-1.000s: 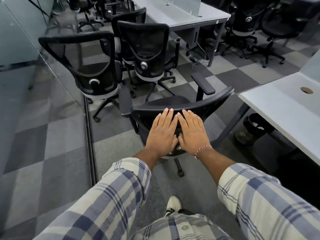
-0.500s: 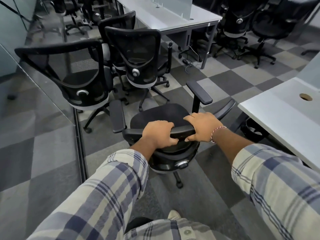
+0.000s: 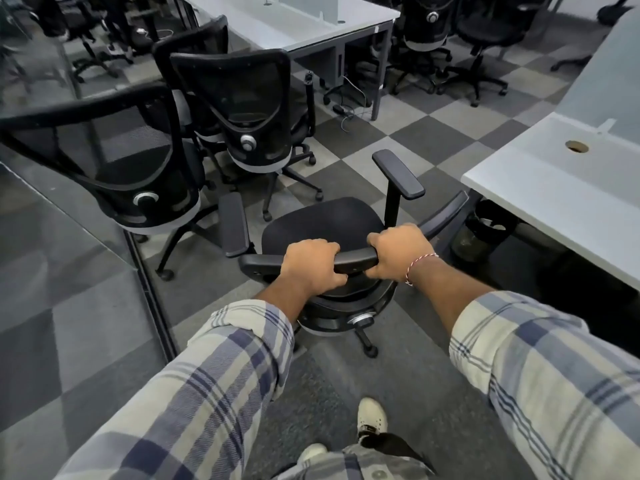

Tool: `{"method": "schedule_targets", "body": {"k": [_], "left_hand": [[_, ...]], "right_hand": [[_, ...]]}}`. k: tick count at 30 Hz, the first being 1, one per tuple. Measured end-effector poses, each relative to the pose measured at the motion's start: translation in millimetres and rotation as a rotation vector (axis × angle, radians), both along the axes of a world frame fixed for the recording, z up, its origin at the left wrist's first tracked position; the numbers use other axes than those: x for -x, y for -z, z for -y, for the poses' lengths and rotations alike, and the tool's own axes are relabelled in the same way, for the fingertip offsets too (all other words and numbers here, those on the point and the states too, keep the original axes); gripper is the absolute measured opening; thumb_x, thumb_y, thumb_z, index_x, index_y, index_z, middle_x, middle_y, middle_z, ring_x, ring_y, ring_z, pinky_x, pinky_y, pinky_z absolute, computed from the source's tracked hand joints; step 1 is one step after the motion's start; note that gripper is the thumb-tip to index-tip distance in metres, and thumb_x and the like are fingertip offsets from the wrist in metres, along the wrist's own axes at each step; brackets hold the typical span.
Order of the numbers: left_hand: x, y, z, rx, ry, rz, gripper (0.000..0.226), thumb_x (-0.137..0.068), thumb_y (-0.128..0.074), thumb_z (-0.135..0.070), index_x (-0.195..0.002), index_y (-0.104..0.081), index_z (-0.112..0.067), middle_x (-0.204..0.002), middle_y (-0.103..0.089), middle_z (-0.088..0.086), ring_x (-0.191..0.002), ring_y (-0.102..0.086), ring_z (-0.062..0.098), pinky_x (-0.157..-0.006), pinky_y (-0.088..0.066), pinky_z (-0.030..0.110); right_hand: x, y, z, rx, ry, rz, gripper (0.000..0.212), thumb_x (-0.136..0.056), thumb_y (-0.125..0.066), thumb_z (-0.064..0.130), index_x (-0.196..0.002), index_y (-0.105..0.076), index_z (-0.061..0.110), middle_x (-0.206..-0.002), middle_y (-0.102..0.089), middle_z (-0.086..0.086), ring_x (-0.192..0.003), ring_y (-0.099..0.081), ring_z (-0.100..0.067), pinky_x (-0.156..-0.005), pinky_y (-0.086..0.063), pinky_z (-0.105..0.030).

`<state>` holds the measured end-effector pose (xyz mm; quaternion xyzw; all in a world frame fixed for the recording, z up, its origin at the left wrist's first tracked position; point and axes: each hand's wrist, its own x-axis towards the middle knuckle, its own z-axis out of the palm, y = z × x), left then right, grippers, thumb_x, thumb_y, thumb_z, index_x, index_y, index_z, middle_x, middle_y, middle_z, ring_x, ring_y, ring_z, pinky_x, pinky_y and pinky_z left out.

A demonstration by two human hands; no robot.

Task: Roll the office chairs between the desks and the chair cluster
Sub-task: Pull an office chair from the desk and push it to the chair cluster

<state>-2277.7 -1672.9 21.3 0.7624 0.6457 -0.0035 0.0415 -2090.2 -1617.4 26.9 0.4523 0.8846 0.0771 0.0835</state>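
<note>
A black mesh office chair (image 3: 325, 223) stands right in front of me, its seat facing away. My left hand (image 3: 311, 266) and my right hand (image 3: 398, 251) both grip the top bar of its backrest, side by side. Ahead and to the left is the chair cluster: one black chair (image 3: 114, 161) near the glass wall, another (image 3: 242, 112) behind it, and a third partly hidden behind that. The white desk (image 3: 554, 195) on the right lies beside the held chair.
A glass partition (image 3: 52, 237) with a floor track runs along the left. A black waste bin (image 3: 481, 226) sits under the right desk. Another long desk (image 3: 311, 26) stands at the back, with cables on the floor below and more chairs (image 3: 485, 36) at the back right.
My hands went from lying flat on the backrest to gripping its top bar. The chair has rolled a little forward, and its backrest now stands more upright.
</note>
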Motion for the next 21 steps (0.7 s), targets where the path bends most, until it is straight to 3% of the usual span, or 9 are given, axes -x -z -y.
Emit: {"method": "schedule_targets", "body": {"k": [4, 11, 21], "left_hand": [[8.0, 0.8, 12.2, -0.023, 0.061, 0.006, 0.037, -0.078, -0.062, -0.059, -0.096, -0.059, -0.027, -0.091, -0.059, -0.007, -0.089, -0.06, 0.019, -0.068, -0.04, 0.032], [7.4, -3.2, 35.7, 0.002, 0.148, -0.042, 0.039, -0.078, -0.06, -0.065, -0.089, -0.055, -0.028, -0.086, -0.057, -0.008, -0.084, -0.059, 0.018, -0.07, -0.047, 0.033], [0.3, 0.3, 75.5, -0.061, 0.267, -0.064, 0.037, -0.076, -0.057, -0.063, -0.085, -0.05, -0.028, -0.078, -0.057, -0.008, -0.074, -0.06, 0.018, -0.064, -0.049, 0.034]], "right_hand": [[3.0, 1.5, 24.8, -0.034, 0.03, -0.007, 0.04, -0.076, -0.056, 0.061, -0.09, -0.048, 0.024, -0.074, -0.058, 0.004, -0.075, -0.063, -0.023, -0.066, -0.033, -0.033], [1.0, 1.5, 67.6, -0.023, 0.107, -0.051, 0.044, -0.077, -0.057, 0.063, -0.093, -0.049, 0.023, -0.073, -0.052, 0.006, -0.078, -0.063, -0.022, -0.069, -0.036, -0.034], [3.6, 1.9, 132.0, -0.024, 0.164, -0.098, 0.047, -0.08, -0.056, 0.064, -0.088, -0.039, 0.022, -0.082, -0.065, 0.003, -0.078, -0.065, -0.022, -0.061, -0.035, -0.033]]}}
